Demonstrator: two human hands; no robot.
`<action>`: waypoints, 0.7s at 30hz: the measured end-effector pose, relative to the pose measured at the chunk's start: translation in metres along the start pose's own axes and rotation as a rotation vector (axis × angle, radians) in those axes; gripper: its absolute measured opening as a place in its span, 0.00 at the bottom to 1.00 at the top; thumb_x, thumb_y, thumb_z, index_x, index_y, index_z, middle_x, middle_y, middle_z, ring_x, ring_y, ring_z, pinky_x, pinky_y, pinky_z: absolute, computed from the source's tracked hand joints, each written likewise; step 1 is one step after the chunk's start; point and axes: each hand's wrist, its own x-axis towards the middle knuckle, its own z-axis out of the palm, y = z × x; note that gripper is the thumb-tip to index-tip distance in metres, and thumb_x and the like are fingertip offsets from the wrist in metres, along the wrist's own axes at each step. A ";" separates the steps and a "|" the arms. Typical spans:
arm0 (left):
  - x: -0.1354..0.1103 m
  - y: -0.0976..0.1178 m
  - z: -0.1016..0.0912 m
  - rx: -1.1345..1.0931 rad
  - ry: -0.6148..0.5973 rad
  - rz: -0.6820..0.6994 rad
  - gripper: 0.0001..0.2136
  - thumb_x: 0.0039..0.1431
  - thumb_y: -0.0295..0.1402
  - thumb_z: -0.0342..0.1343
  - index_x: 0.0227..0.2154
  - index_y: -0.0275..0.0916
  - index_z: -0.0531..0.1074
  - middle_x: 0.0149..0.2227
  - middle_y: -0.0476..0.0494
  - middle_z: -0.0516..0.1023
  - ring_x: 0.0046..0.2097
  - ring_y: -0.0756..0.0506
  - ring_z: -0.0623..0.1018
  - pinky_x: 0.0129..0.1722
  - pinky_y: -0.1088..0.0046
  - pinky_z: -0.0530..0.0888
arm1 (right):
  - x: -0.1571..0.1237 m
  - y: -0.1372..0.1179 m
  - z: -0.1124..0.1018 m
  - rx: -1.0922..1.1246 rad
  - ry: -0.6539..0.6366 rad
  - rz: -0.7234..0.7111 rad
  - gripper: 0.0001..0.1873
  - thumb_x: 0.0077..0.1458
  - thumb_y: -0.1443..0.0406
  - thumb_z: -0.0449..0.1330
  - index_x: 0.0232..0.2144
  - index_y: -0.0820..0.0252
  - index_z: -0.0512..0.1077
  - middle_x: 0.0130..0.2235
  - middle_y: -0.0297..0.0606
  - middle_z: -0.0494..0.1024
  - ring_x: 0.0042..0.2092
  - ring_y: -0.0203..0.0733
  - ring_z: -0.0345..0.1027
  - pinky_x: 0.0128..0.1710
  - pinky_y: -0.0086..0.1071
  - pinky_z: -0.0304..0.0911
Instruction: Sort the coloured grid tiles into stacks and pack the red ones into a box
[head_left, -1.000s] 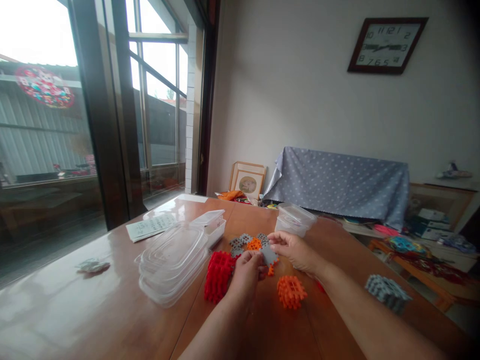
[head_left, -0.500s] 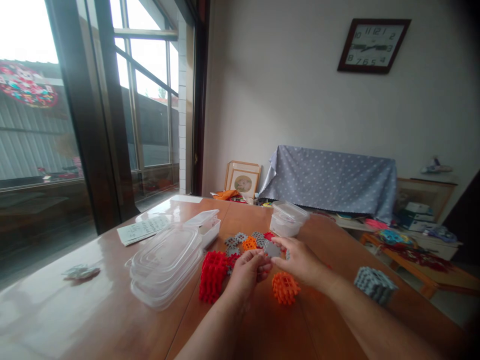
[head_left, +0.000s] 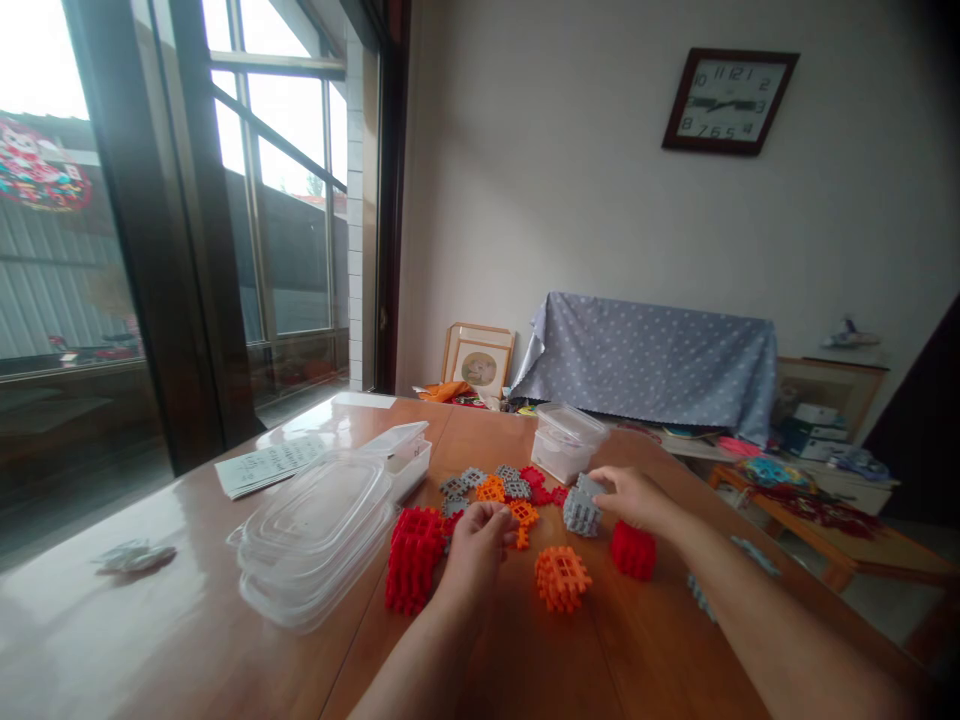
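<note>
My right hand (head_left: 634,497) has its thumb and fingers closed on a grey interlocking plastic piece at the top of a small grey stack of pieces (head_left: 580,516). My left hand (head_left: 478,548) is closed in a pinch beside a tall red stack of pieces (head_left: 412,560); what its fingers hold, if anything, cannot be made out. An orange stack of pieces (head_left: 562,578) stands between my forearms. Below my right hand is a shorter red stack (head_left: 634,550). Loose grey pieces (head_left: 472,478), orange pieces (head_left: 491,489) and red pieces (head_left: 534,482) lie beyond my left hand.
Clear plastic lids (head_left: 319,530) are piled at left, beside an open white box (head_left: 411,465). A lidded clear container (head_left: 566,450) stands farther back. A paper booklet (head_left: 270,465) and a small plastic packet (head_left: 135,555) lie left. My right forearm partly hides another grey stack (head_left: 701,598).
My hands were together around a flat grey piece. My right hand has moved right, to the small grey stack, while my left hand stays near the red stack. The view has shifted slightly.
</note>
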 end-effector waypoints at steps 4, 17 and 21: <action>0.002 -0.001 -0.001 0.012 0.041 -0.028 0.14 0.50 0.39 0.64 0.35 0.37 0.69 0.31 0.45 0.78 0.27 0.53 0.71 0.26 0.78 0.60 | 0.001 0.008 0.008 0.034 -0.021 -0.005 0.18 0.43 0.67 0.64 0.39 0.55 0.81 0.41 0.36 0.85 0.45 0.49 0.77 0.49 0.34 0.68; 0.006 -0.008 0.000 0.062 0.102 0.013 0.12 0.46 0.32 0.63 0.34 0.39 0.69 0.30 0.48 0.75 0.26 0.53 0.69 0.27 0.77 0.62 | -0.032 0.009 0.014 0.186 0.231 0.058 0.22 0.57 0.57 0.59 0.51 0.60 0.75 0.53 0.47 0.80 0.55 0.51 0.73 0.56 0.42 0.65; 0.002 -0.007 0.003 0.151 0.058 0.018 0.09 0.46 0.30 0.61 0.32 0.39 0.69 0.31 0.48 0.74 0.28 0.51 0.70 0.28 0.77 0.62 | -0.058 -0.018 0.022 0.381 0.287 0.045 0.20 0.60 0.53 0.57 0.48 0.58 0.75 0.47 0.44 0.82 0.48 0.48 0.76 0.51 0.38 0.68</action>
